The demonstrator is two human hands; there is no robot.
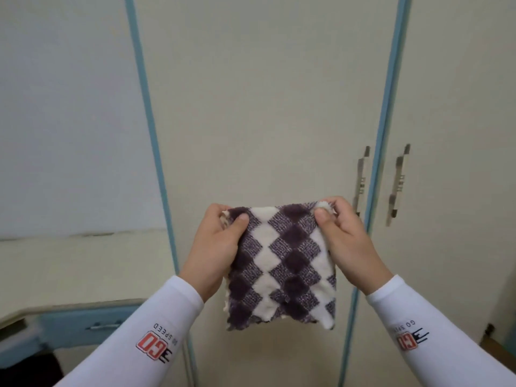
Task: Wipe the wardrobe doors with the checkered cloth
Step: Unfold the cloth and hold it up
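Right, both hands are up in front of the wardrobe doors [265, 107]. The left hand [217, 241] pinches the top left corner of the checkered cloth [282, 263], thumb pressed on a dark purple square, and the right hand [346, 238] pinches the top right corner the same way. Between them the cloth hangs flat, folded, its purple and cream diamonds facing the camera, held in the air short of the cream middle door. Two metal handles [396, 182] sit just right of the right hand, either side of a blue trim strip [382, 135]. White sleeves [156, 331] cover both forearms.
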